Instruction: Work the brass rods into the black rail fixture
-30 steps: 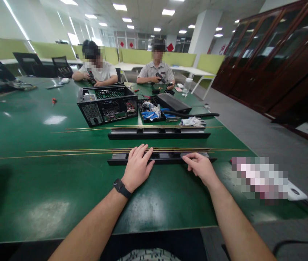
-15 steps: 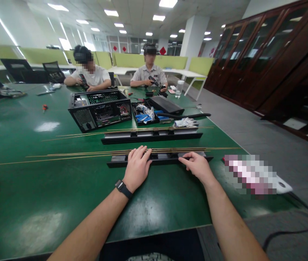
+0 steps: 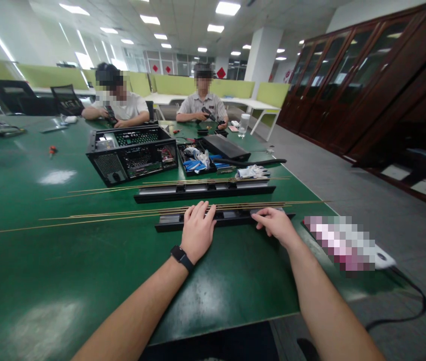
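On the green smooth table (image 3: 123, 281), a long black channel-shaped rail (image 3: 235, 221) lies beneath several thin, brass-coloured rods (image 3: 235, 206); the left hand (image 3: 199, 230) rests across both with fingers extended, not closed. The right hand (image 3: 276, 225) has its fingertips drawn near together at the rail's right part, but I cannot tell whether they pinch anything. The step seems to be steadying and adjusting, so the next move calls for light, even pressure.

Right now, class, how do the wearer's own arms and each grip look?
The left forearm and right forearm show no sleeves. The left grip is ungloved; its wrist wears a squarish black watch on a dark strap. The right grip is ungloved too, its wrist unadorned.
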Available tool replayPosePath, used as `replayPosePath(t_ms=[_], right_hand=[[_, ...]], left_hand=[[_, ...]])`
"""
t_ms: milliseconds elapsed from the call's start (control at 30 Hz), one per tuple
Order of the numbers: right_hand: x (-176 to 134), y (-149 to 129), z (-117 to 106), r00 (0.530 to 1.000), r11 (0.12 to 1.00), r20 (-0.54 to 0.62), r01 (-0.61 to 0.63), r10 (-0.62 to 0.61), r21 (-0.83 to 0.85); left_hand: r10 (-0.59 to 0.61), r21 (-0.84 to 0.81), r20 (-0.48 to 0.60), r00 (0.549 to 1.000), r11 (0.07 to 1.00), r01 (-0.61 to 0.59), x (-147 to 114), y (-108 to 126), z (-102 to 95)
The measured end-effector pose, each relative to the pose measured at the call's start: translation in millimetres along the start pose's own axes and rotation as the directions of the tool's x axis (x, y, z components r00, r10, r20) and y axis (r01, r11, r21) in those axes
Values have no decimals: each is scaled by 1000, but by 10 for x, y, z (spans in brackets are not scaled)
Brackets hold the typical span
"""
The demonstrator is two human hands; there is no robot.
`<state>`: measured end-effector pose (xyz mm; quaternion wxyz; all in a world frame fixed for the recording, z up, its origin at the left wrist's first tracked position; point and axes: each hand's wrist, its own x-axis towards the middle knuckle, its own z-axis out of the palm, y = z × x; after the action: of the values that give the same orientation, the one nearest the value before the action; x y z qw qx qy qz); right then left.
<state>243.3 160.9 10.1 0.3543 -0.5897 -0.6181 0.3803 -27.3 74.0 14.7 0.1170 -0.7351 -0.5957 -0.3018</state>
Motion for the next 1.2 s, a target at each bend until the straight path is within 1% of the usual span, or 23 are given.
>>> replayPosePath(t_ms=[67,133,233,300,367,467,567,667,767,833,1000,1100,1200], right_hand=[[56,-44,-37,1000,1000,31,-6,6,-3],[134,-109,-93,996,999,87,-37,37,-2],[255,-207,-184,973,993,199,-114,119,-38],[299,-236,-220,960,990,241,-129,140,-63],[291,-220,-219,968,992,218,-118,126,-50],[205,-149,-163,990,995,111,-94,89,41],[113,-107,-78,988,984,130,-106,87,142],[74,-122,17,979,957,159,-161,125,240],[71,-148,97,974,925,156,-208,165,318],[72,-155,124,975,909,141,-211,171,360],[77,-146,107,983,886,78,-181,164,427],[80,-140,103,982,868,82,-187,168,460],[77,-142,126,981,871,100,-195,168,452]], left_hand=[[-4,1,-6,1000,1000,4,14,3,16],[-9,-5,-11,1000,1000,9,32,2,36],[-10,-14,-13,1000,1000,10,51,-8,62],[-6,-20,-15,1000,1000,6,51,-20,70],[2,-24,-13,1000,1000,-2,42,-33,68],[15,-26,7,1000,1000,-15,25,-48,58],[22,-19,31,999,1000,-22,10,-62,52],[42,-22,43,998,999,-41,-8,-88,52],[55,-34,38,998,998,-53,-37,-122,42],[52,-39,28,998,998,-51,-59,-141,28],[37,-26,21,999,999,-36,-101,-160,3],[33,-21,27,999,999,-33,-103,-159,-7],[31,-20,39,999,999,-30,-93,-154,-27]])
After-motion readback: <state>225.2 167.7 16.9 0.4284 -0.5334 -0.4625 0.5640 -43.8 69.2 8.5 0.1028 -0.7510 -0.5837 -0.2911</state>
